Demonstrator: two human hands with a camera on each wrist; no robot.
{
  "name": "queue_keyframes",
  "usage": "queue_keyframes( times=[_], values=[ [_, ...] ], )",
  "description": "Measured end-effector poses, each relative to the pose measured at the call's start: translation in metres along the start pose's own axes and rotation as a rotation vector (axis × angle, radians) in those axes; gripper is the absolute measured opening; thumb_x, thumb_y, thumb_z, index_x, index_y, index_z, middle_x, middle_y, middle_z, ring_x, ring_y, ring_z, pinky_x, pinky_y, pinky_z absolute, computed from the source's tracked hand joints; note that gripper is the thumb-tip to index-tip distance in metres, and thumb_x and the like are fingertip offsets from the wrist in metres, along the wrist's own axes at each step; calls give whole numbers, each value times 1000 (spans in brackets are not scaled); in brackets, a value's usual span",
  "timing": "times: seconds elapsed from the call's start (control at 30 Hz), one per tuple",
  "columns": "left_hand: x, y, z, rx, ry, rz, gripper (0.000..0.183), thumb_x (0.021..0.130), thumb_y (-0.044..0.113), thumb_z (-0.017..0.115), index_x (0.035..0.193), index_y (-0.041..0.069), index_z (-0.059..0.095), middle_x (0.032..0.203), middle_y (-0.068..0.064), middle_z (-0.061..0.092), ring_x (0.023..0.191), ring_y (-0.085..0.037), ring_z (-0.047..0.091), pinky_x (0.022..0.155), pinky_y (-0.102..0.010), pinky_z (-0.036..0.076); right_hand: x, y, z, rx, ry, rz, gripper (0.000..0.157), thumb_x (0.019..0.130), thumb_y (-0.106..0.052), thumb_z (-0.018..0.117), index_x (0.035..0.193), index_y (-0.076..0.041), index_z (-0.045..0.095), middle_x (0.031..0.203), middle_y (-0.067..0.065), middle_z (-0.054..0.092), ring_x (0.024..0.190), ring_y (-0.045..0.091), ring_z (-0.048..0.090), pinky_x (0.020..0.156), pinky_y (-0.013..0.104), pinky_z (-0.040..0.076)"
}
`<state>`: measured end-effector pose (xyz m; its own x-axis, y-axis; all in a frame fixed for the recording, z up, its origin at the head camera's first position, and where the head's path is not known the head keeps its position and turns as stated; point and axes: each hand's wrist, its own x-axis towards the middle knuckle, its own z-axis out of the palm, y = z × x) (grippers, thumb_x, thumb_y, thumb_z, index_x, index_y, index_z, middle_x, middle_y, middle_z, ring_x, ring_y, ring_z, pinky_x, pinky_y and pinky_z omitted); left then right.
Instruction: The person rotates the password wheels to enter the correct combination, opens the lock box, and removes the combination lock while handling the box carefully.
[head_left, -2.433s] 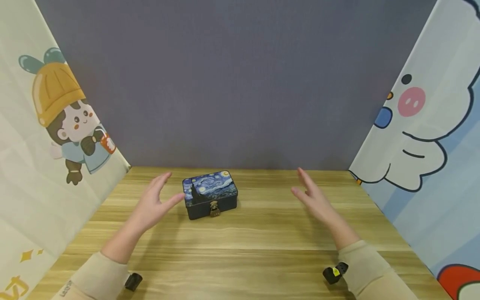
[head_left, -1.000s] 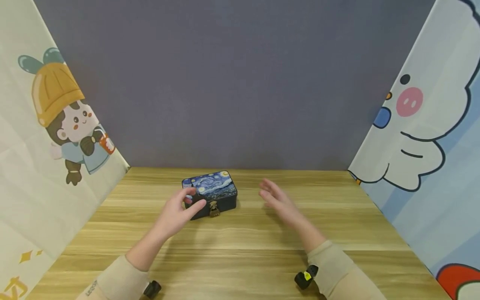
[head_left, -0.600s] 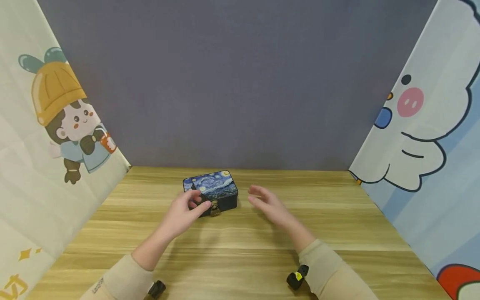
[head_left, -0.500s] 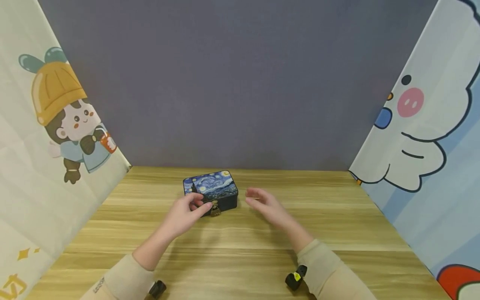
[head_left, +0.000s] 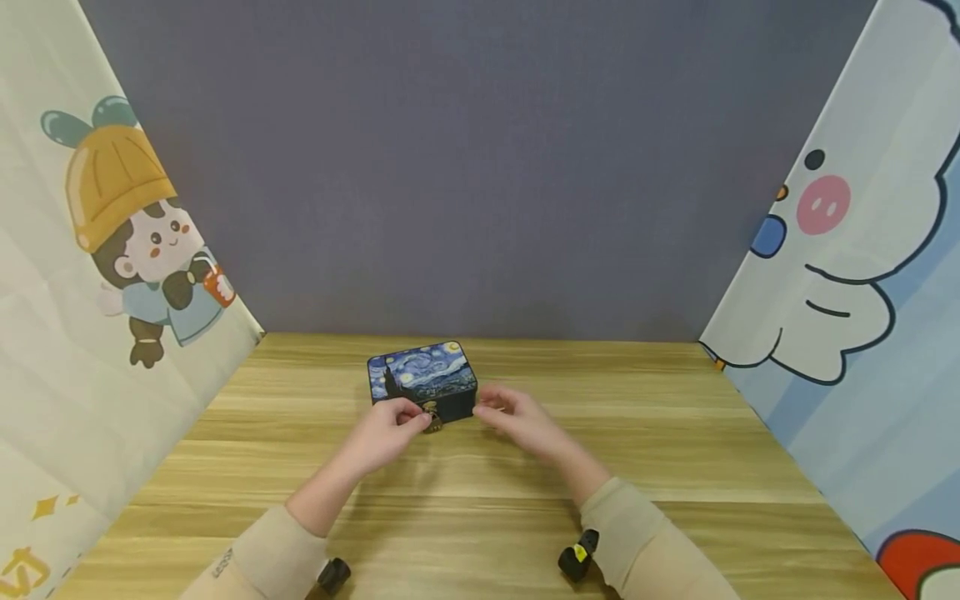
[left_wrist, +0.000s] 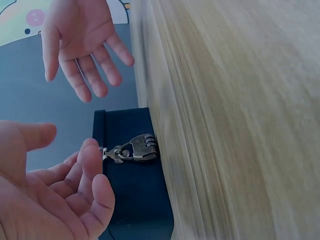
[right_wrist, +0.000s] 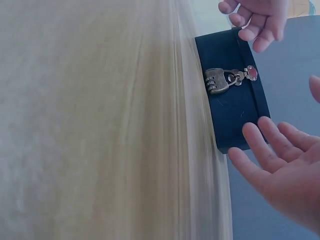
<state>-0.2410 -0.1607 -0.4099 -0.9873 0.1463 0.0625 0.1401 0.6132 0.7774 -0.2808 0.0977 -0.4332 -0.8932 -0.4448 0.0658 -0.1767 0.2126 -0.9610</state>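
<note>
A dark box point(head_left: 423, 371) with a starry-night painting on its lid sits on the wooden table. From the clasp on its front hangs a brass-toned combination padlock point(left_wrist: 144, 148) with number dials. My left hand point(head_left: 386, 433) is at the box's front left, thumb tip overlapping the padlock in the head view. Its fingers curl loosely, and the left wrist view shows a gap between thumb and fingers with nothing held. My right hand point(head_left: 521, 423) is at the box's right end, fingers spread and relaxed; in the right wrist view its fingertips point(right_wrist: 250, 131) come right at the box's corner.
The wood-grain table point(head_left: 480, 533) ends at a dark grey panel point(head_left: 480, 167) behind the box. Cartoon-printed sheets stand on the left point(head_left: 45, 275) and right point(head_left: 915, 333). Each sleeved wrist carries a small black camera.
Both hands have come inward from wide apart: the left moved right and toward the padlock, the right moved left to the box's end. The box has stayed put.
</note>
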Motion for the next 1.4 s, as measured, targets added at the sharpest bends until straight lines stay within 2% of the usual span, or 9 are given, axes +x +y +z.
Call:
queue_keyframes(
  times=[0.2, 0.4, 0.57, 0.77, 0.97, 1.13, 1.27, 1.4],
  values=[
    [2, -2, 2, 23, -22, -10, 21, 101, 16, 60, 108, -1, 71, 89, -10, 71, 76, -19, 64, 67, -36, 54, 3, 2, 4, -34, -62, 60, 59, 99, -32, 67, 142, 5, 50, 122, 18, 64, 105, 37, 67, 90, 50, 55],
    [4, -3, 3, 90, -48, -19, 23, 102, 16, 59, 107, -2, 72, 84, -8, 69, 70, -16, 60, 67, -35, 52, 7, 5, 7, -20, -82, 92, 61, 99, -32, 67, 144, 6, 48, 121, 22, 65, 100, 35, 68, 88, 49, 56],
    [5, -5, 5, 110, -101, -24, 22, 102, 17, 58, 97, 0, 71, 71, -7, 62, 60, -17, 54, 58, -34, 46, 11, 5, 10, -24, -101, 131, 61, 99, -32, 68, 143, 5, 48, 115, 22, 66, 91, 32, 68, 75, 45, 58],
    [7, -9, 8, 126, -144, -40, 21, 103, 19, 58, 95, 2, 70, 72, -7, 64, 59, -19, 59, 57, -34, 47, 15, 6, 15, -80, -124, 140, 59, 99, -32, 68, 142, 3, 50, 105, 18, 69, 77, 28, 64, 56, 36, 53],
    [10, -12, 9, 127, -183, -56, 22, 103, 20, 59, 95, 3, 69, 74, -7, 66, 59, -20, 61, 54, -34, 47, 19, 6, 22, -123, -124, 136, 55, 99, -27, 67, 141, 4, 52, 98, 15, 70, 63, 19, 55, 53, 29, 46],
    [10, -13, 9, 105, -190, -86, 21, 102, 18, 60, 104, -1, 68, 73, -6, 66, 59, -19, 61, 53, -32, 47, 23, 5, 25, -193, -136, 102, 48, 97, -19, 67, 137, 5, 55, 86, 14, 66, 59, 16, 52, 53, 26, 43],
    [11, -14, 10, 78, -203, -119, 34, 103, 17, 59, 126, -7, 61, 75, -5, 68, 59, -21, 63, 52, -31, 47, 26, 6, 28, -253, -150, 81, 45, 96, -16, 66, 137, 3, 57, 79, 13, 63, 56, 14, 50, 50, 25, 39],
    [13, -16, 10, 74, -214, -129, 40, 103, 17, 58, 133, -8, 56, 76, -5, 68, 59, -21, 64, 51, -31, 48, 28, 5, 31, -287, -165, 80, 45, 97, -15, 66, 138, 2, 58, 73, 7, 59, 52, 10, 47, 49, 25, 38]
  ],
)
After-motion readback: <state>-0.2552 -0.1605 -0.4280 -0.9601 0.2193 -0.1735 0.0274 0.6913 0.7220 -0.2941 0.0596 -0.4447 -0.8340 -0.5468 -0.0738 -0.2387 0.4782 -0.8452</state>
